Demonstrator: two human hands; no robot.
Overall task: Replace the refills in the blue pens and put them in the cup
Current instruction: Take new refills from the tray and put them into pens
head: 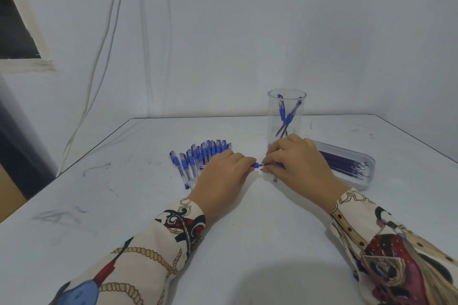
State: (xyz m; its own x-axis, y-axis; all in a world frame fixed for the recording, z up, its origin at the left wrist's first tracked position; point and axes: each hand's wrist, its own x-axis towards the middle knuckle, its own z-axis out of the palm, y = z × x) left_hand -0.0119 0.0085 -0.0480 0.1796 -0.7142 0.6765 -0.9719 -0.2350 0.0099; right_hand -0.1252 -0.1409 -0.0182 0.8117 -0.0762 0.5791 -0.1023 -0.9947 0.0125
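Observation:
Both hands meet over the middle of the white table. My left hand [223, 176] grips a blue pen [255, 165] by its blue grip, the barrel hidden under the palm. My right hand [297, 163] pinches the pen's front end, fingers curled over it. A row of several blue pens [198, 158] lies just left of my left hand. A clear cup [286, 116] behind my right hand holds two blue pens. A white tray [366, 181] of several dark blue refills [344, 163] sits to the right.
The table's left edge runs diagonally from the back wall toward me, with a dark floor and a cardboard box beyond it. White cables hang down the wall at the back left. A small part lies on the table under my right hand.

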